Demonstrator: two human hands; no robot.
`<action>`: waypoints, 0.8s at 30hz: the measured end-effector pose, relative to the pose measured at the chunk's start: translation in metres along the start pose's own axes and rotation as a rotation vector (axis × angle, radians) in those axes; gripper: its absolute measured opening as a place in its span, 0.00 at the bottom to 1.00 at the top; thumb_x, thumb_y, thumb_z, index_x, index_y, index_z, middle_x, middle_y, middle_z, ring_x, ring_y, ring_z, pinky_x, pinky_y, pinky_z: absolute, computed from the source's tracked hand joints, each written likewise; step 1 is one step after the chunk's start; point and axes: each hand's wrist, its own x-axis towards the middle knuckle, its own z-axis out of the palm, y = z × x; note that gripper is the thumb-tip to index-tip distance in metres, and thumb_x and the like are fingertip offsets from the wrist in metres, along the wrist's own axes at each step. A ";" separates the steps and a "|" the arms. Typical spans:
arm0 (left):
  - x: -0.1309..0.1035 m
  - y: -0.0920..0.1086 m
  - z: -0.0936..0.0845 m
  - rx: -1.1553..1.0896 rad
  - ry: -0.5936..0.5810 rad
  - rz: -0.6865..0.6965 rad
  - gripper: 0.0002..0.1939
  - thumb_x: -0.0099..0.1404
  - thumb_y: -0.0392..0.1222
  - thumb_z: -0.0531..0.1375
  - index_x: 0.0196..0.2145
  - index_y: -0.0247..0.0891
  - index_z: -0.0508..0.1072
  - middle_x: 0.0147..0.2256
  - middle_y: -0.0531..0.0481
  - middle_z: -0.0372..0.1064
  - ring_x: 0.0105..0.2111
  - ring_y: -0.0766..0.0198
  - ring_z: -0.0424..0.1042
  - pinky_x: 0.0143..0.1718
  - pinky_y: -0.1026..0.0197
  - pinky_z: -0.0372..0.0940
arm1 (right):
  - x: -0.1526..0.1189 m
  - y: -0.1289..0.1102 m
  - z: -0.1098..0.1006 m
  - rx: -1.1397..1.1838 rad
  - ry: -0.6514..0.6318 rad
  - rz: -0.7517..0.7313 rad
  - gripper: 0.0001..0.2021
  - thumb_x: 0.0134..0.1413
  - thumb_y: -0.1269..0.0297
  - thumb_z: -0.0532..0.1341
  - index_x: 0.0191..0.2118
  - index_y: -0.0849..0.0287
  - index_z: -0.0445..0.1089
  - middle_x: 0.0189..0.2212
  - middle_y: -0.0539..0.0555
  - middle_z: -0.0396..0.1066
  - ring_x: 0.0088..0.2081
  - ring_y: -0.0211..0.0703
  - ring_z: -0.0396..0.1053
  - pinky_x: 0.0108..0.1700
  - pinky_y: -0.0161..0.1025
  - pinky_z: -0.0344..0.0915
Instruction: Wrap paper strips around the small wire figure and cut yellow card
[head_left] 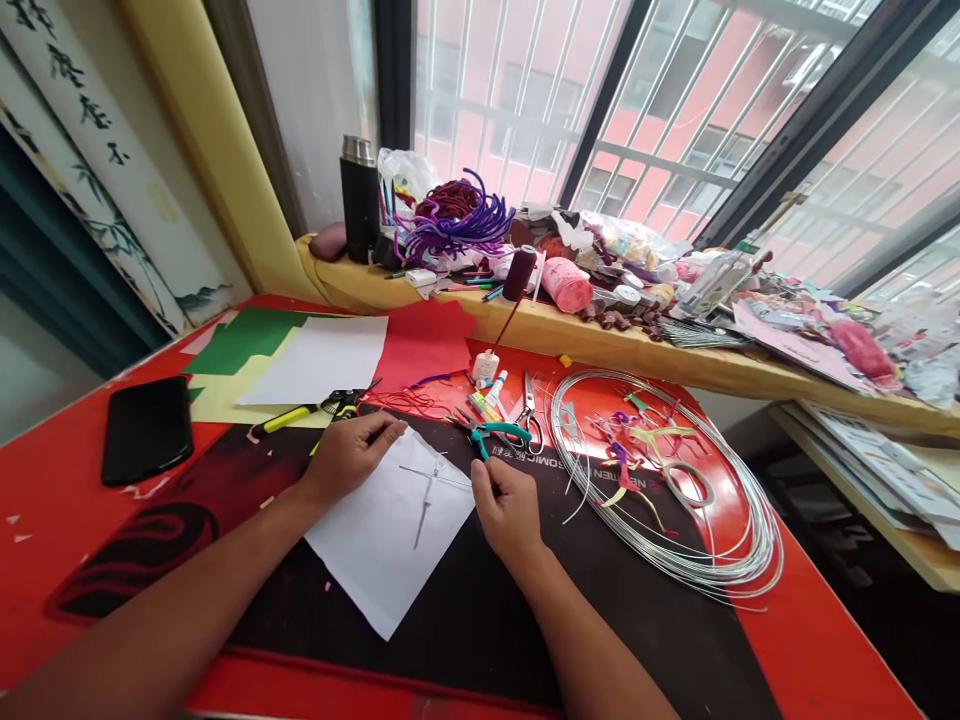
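Note:
A square sheet of white paper [390, 570] lies turned cornerwise on the dark mat. On it rests a small figure of thin wire [426, 505], with a loop at its top and wires out to both sides. My left hand [352, 455] is closed at the paper's upper corner, thumb and forefinger pinched on it. My right hand [514, 505] is closed beside the paper's right corner. Its thumb and forefinger meet the end of one handle of the teal pliers [506, 428], whose other handle spreads away. The curled fingers of this hand are partly hidden.
Right of my hands lies a large wire coil [739, 560] around a roll of tape [688, 484] and coloured scraps. Scissors [529, 405], a glue bottle [486, 367] and yellow-handled cutters [300, 415] lie beyond. A phone [147, 428] is far left; the windowsill [645, 350] is cluttered.

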 end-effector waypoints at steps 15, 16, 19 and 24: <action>-0.002 0.000 0.005 0.002 -0.028 0.050 0.20 0.76 0.53 0.58 0.31 0.39 0.77 0.26 0.52 0.75 0.26 0.63 0.71 0.32 0.62 0.60 | -0.003 0.005 0.001 -0.010 -0.004 -0.007 0.25 0.74 0.58 0.55 0.23 0.53 0.48 0.19 0.43 0.47 0.21 0.35 0.48 0.24 0.38 0.47; -0.002 0.001 0.005 0.000 -0.034 0.051 0.20 0.76 0.53 0.57 0.31 0.39 0.77 0.27 0.52 0.76 0.27 0.64 0.71 0.32 0.62 0.60 | -0.003 0.004 0.001 -0.012 -0.006 -0.011 0.25 0.74 0.58 0.55 0.23 0.53 0.49 0.19 0.43 0.47 0.21 0.35 0.49 0.24 0.38 0.47; -0.003 0.001 0.006 -0.006 -0.052 0.061 0.20 0.77 0.52 0.57 0.31 0.39 0.77 0.26 0.53 0.75 0.26 0.64 0.71 0.31 0.62 0.60 | -0.004 0.003 0.001 -0.019 -0.022 -0.015 0.24 0.75 0.59 0.55 0.23 0.53 0.50 0.19 0.44 0.48 0.21 0.35 0.50 0.24 0.38 0.48; -0.003 0.000 0.006 -0.023 -0.051 0.047 0.18 0.76 0.52 0.58 0.33 0.39 0.78 0.28 0.53 0.77 0.27 0.64 0.73 0.32 0.62 0.62 | -0.004 0.001 0.001 -0.025 -0.039 -0.014 0.24 0.75 0.60 0.55 0.23 0.53 0.51 0.19 0.44 0.49 0.21 0.36 0.50 0.24 0.38 0.48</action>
